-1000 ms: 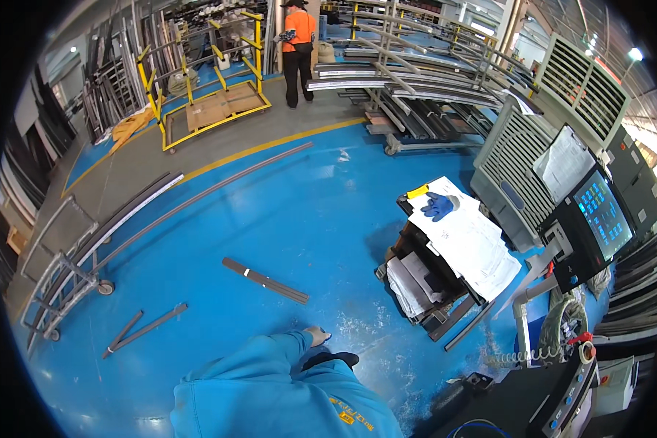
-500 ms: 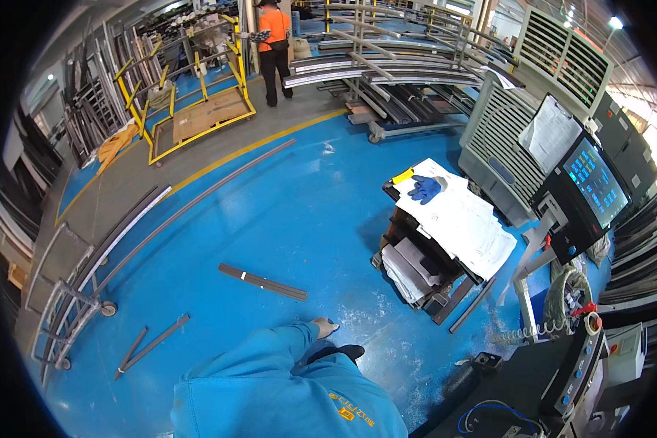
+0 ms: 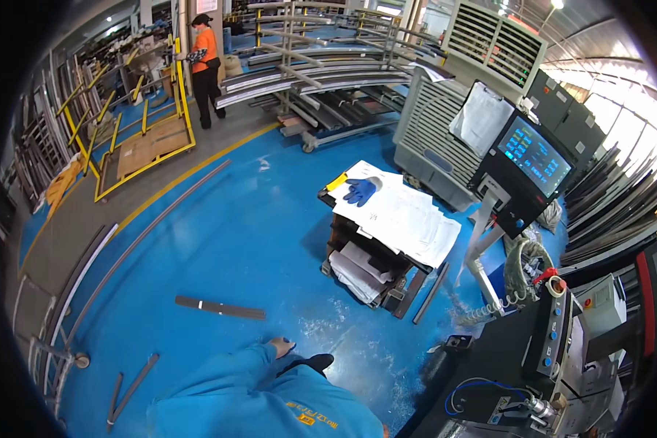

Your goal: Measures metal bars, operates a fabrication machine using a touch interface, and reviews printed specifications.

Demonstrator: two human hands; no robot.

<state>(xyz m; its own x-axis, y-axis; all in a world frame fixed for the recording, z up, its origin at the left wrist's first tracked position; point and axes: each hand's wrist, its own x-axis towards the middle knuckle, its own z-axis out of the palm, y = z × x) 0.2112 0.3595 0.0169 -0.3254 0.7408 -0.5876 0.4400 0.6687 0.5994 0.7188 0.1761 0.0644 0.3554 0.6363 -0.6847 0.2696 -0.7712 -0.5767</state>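
Observation:
My left hand (image 3: 279,346) shows small at the end of a blue sleeve (image 3: 230,369), low in the picture above the blue floor. Something dark is at its fingertips; the fingers are too small to read. Beside it is a dark shoe (image 3: 318,362). A sliver of what looks like my right hand (image 3: 385,431) shows at the lower edge, its fingers hidden. Dark flat strips (image 3: 220,307) lie on the floor ahead and to the left of my left hand. Two shorter dark bars (image 3: 133,390) form a V further left.
A paper-covered cart (image 3: 416,226) bears a blue glove (image 3: 359,192). Right stand a monitor (image 3: 536,157), an air cooler (image 3: 445,131) and a black machine (image 3: 504,372). A wheeled rack (image 3: 47,358) with long profiles stands left. A person in orange (image 3: 206,51) stands by a yellow frame cart (image 3: 146,150).
My view has turned to the right, so the cart, monitor and floor strips sit further left in the picture. More of the black machine shows at the lower right.

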